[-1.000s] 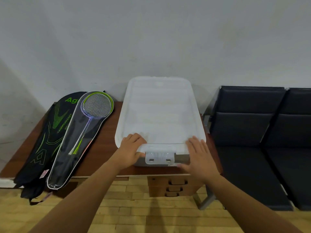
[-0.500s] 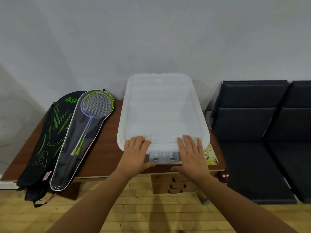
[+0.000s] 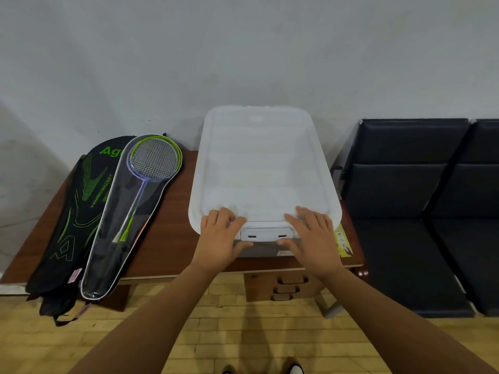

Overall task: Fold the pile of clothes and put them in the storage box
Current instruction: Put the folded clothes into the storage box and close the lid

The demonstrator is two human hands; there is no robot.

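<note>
A white translucent storage box (image 3: pixel 263 168) stands on a brown wooden desk (image 3: pixel 167 238), its lid on top and a clip latch (image 3: pixel 266 233) at the near edge. My left hand (image 3: pixel 220 238) rests on the lid's near left corner, fingers curled on top and thumb under the rim beside the latch. My right hand (image 3: pixel 310 236) lies flat on the near right corner, thumb tip at the latch's right end. No clothes are visible; the box's inside is hidden by the lid.
A badminton racket in a clear cover (image 3: pixel 135 206) lies over a black and green racket bag (image 3: pixel 73 217) on the desk's left half. Black padded seats (image 3: pixel 421 201) stand to the right. A yellow label (image 3: pixel 343 240) lies by the box. Desk drawers (image 3: pixel 286 288) sit below.
The view has shifted slightly. My hands stay at the lid's near edge beside the latch; both hands have spread slightly outward from the latch.
</note>
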